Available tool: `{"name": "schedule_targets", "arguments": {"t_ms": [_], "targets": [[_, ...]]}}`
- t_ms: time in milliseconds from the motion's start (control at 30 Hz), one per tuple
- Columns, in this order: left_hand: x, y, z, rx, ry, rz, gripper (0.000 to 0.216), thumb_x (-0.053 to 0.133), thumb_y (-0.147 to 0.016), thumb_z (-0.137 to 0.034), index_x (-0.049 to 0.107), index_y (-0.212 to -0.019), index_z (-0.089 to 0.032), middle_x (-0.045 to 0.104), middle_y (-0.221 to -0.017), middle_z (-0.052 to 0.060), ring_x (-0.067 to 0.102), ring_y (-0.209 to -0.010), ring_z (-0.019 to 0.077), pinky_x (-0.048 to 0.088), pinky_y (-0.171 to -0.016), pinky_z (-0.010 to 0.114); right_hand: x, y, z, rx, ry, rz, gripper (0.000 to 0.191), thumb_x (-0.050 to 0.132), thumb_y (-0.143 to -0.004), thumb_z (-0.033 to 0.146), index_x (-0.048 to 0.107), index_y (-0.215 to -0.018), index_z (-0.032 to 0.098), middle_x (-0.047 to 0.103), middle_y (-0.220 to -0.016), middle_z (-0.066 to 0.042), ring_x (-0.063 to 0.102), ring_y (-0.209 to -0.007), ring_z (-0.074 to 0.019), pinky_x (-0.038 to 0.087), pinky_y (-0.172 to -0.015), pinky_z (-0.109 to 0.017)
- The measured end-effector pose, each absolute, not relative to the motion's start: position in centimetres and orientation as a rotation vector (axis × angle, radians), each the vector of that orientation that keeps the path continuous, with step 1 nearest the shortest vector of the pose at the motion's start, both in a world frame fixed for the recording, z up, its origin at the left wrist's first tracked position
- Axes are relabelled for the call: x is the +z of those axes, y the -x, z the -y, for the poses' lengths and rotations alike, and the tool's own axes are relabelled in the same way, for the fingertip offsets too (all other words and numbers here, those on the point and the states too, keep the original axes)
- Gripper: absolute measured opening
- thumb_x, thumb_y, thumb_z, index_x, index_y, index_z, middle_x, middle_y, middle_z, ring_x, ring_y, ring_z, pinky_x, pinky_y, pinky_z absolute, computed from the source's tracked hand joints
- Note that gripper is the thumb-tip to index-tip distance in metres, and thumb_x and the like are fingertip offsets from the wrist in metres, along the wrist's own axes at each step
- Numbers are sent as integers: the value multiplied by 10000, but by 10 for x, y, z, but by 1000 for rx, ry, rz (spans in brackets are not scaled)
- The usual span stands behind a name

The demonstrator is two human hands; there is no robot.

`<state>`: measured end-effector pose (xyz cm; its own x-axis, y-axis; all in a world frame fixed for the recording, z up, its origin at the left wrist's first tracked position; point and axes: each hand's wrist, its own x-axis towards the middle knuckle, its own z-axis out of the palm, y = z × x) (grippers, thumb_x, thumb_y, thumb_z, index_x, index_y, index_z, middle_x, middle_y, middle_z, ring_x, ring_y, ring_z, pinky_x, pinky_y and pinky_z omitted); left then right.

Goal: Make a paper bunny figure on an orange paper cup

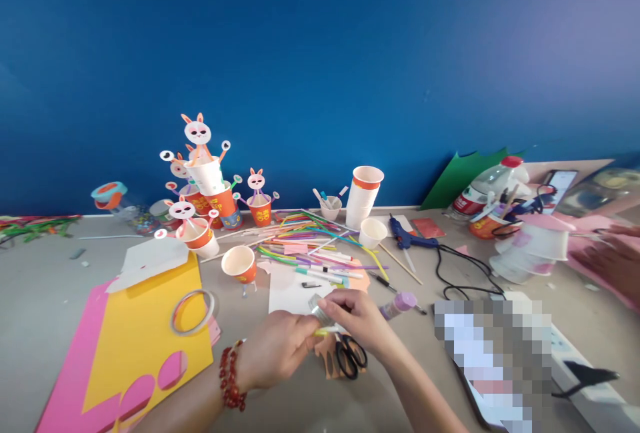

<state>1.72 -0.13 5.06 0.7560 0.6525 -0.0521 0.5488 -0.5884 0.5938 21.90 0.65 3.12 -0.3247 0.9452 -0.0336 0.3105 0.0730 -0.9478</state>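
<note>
- Head view: both hands meet low at centre, above the grey tabletop (45, 300).
- Left hand (275, 346), with a red bead bracelet (231, 378) at the wrist, has its fingers curled and pressed on the near end of a small silvery strip (320, 313); a yellow-green straw (325, 331) shows just under them.
- Right hand (357, 318) pinches the strip's far end between thumb and forefinger.
- The strip's long axis runs from upper left to lower right, across the gap between the hands; which end leads cannot be told.
- Judged handling: thin, light, limp, likely to crease or cling; best held at both ends, as here.
- Black-handled scissors (350, 355) lie just below the right hand, on a tan cut-out.
- White sheet (290, 293) lies just beyond the hands; tape ring (193, 312) rests on yellow card (150, 333) to the left.
- Another person's hand (607, 263) is at the right edge, well apart.
</note>
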Motion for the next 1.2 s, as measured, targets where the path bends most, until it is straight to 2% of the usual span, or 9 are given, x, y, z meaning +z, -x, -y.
{"name": "schedule_targets", "arguments": {"t_ms": [233, 467, 733, 867, 933, 1000, 1067, 1133, 1200], "targets": [[41, -24, 5, -70, -2777, -935, 173, 397, -957, -190, 568, -963, -167, 715, -787, 56, 688, -673, 234, 466, -572, 285, 35, -218, -7, 1401, 1311, 1585, 303, 673, -789, 404, 553, -642, 169, 414, -569, 47, 345, -540, -100, 244, -505, -238], [43, -24, 7, -190, -2786, -1013, 206, 418, -888, -101, 575, -1013, -147, 710, -858, 97, 697, -734, 279, 534, -616, 350, 42, -213, -3, 1257, 1261, 1597, 257, 646, -825, 359, 581, -671, 163, 459, -618, 35, 397, -591, -111, 293, -547, -238], [34, -20, 4, -124, -2663, -1060, 241, 420, -890, -114, 556, -1085, -151, 709, -884, 131, 678, -693, 259, 491, -601, 313, 41, -211, 3, 1102, 1219, 1616, 209, 634, -869, 376, 662, -804, 180, 576, -765, -15, 546, -726, -161, 372, -615, -252], [37, -20, 8, 41, -2522, -1041, 194, 400, -943, -200, 576, -1008, -151, 709, -854, 126, 654, -698, 241, 453, -615, 298, 44, -211, 0, 1159, 1213, 1618, 272, 632, -868, 423, 653, -759, 174, 552, -750, -13, 518, -709, -154, 357, -601, -250], [42, -21, 10, 184, -2303, -988, 278, 354, -995, -293, 580, -898, -163, 701, -779, 94, 639, -691, 207, 432, -631, 274, 43, -211, -2, 1196, 1216, 1593, 325, 621, -870, 446, 599, -700, 170, 502, -684, 10, 463, -645, -132, 335, -577, -245], [46, -22, 11, 299, -1973, -884, 385, 323, -1019, -407, 571, -844, -170, 673, -674, 47, 593, -614, 150, 407, -605, 235, 38, -212, -4, 1234, 1239, 1556, 405, 593, -880, 490, 513, -634, 177, 418, -610, 38, 390, -580, -113, 298, -538, -240], [46, -21, 11, 348, -1613, -776, 429, 355, -994, -516, 567, -862, -167, 623, -575, 2, 455, -453, 90, 337, -489, 198, 33, -214, -3, 1219, 1283, 1544, 452, 560, -894, 526, 457, -610, 190, 360, -576, 53, 348, -548, -108, 274, -513, -240], [43, -21, 9, 355, -1328, -707, 463, 415, -945, -592, 558, -888, -155, 588, -521, -25, 281, -348, 56, 219, -385, 192, 32, -217, 0, 1099, 1303, 1569, 427, 539, -917, 520, 488, -651, 190, 416, -607, 36, 400, -579, -123, 318, -537, -243], [38, -20, 7, 361, -1167, -672, 488, 464, -905, -628, 550, -868, -149, 588, -507, -28, 203, -306, 38, 153, -343, 196, 36, -220, 4, 978, 1207, 1634, 357, 511, -946, 494, 571, -776, 186, 543, -748, -19, 512, -723, -168, 416, -665, -272]]}}
